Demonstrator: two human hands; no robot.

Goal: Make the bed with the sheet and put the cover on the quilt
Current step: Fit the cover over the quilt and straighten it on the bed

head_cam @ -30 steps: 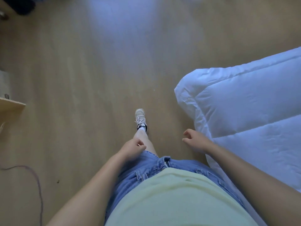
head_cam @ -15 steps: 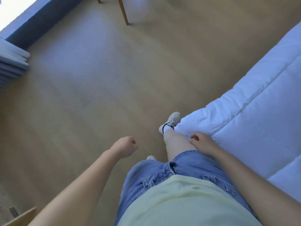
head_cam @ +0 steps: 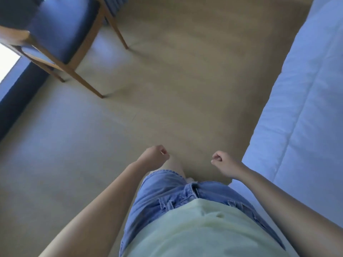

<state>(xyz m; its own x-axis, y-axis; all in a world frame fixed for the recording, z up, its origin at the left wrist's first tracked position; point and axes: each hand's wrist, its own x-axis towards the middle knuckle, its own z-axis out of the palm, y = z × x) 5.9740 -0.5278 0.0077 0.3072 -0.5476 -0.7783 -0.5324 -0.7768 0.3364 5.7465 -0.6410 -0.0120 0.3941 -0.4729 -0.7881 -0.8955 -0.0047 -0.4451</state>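
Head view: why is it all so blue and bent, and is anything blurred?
In the head view, daylight from the blown-out window at left tints the quilt and floor bluish; the wide lens splays the chair legs outward; everything looks slightly soft, probably from head motion.
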